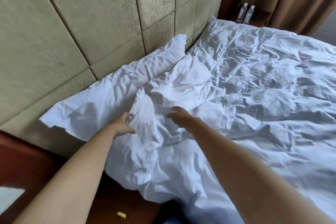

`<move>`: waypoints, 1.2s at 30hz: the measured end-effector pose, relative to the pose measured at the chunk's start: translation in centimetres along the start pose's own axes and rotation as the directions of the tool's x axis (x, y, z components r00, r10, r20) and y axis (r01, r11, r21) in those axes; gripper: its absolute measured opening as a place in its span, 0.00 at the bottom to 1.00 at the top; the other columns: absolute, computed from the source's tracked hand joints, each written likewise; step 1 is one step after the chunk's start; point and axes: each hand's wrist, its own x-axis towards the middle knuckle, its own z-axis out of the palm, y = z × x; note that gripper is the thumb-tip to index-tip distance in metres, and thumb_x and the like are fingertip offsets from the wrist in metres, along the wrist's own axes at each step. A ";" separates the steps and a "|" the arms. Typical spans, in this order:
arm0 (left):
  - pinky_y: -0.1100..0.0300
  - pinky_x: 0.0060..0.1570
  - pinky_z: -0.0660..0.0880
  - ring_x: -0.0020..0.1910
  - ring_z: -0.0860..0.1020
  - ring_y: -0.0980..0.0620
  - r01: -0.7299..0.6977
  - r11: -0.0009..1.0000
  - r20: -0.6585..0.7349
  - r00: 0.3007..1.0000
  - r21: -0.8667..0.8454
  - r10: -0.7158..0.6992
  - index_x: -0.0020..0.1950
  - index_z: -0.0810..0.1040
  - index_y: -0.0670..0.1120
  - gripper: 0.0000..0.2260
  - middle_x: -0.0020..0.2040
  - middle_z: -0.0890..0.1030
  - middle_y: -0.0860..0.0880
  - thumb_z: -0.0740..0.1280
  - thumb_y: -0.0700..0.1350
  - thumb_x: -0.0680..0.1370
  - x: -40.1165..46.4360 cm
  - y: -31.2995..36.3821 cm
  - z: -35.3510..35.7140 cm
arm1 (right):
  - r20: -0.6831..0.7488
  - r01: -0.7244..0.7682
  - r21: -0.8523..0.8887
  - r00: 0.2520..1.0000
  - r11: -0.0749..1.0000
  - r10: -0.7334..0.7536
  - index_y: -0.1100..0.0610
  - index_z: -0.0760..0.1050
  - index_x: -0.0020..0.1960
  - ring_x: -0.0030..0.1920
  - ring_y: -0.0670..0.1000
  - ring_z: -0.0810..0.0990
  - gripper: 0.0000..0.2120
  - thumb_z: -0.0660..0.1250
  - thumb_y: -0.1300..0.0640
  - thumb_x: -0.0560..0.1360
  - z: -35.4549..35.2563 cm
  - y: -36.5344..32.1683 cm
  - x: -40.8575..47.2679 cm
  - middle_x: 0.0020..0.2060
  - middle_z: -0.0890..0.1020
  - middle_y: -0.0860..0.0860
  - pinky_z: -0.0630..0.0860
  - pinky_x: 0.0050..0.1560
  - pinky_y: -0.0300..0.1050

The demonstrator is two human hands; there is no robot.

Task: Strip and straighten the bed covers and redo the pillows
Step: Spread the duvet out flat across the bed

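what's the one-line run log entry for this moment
stage: stripping covers | left hand: grips duvet fold | right hand: open, over duvet | pillow: against headboard

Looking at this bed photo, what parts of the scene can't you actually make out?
All in the head view:
- Left hand: its fingers are buried in a fold of the white duvet, so the exact grip is hidden.
- Right hand: motion-blurred; touching the cloth or not is unclear.
- Pillow: partly covered by the duvet.
- Two bottles: too small to read labels.
- Small yellow object: too small to identify.
- Foot of the bed: cut off by the right edge.
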 end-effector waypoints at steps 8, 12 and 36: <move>0.54 0.66 0.67 0.72 0.63 0.44 0.043 0.996 -0.027 0.999 0.073 -0.041 0.78 0.52 0.45 0.42 0.76 0.59 0.45 0.74 0.42 0.72 -6.5 -5.1 4.9 | 0.085 -0.069 -0.044 0.994 0.997 0.072 0.55 0.61 0.75 0.47 0.52 0.70 0.29 0.67 0.56 0.76 3.2 6.5 -8.1 0.56 0.75 0.54 0.66 0.33 0.39; 0.51 0.69 0.66 0.75 0.59 0.44 0.105 0.990 0.007 0.994 0.094 -0.106 0.79 0.48 0.46 0.43 0.78 0.54 0.46 0.73 0.43 0.73 -7.6 -7.9 6.6 | 0.118 -0.112 -0.082 0.986 0.990 0.121 0.56 0.61 0.74 0.34 0.46 0.66 0.29 0.67 0.58 0.76 5.0 7.7 -9.4 0.36 0.66 0.47 0.65 0.32 0.40; 0.47 0.67 0.67 0.74 0.57 0.43 0.107 0.958 0.081 0.988 0.265 -0.132 0.77 0.43 0.50 0.60 0.76 0.50 0.47 0.82 0.48 0.59 4.3 -14.7 9.2 | 0.070 -0.334 -0.123 0.936 0.934 0.344 0.55 0.62 0.74 0.67 0.54 0.71 0.29 0.67 0.57 0.76 15.0 11.1 -3.1 0.70 0.69 0.56 0.69 0.66 0.46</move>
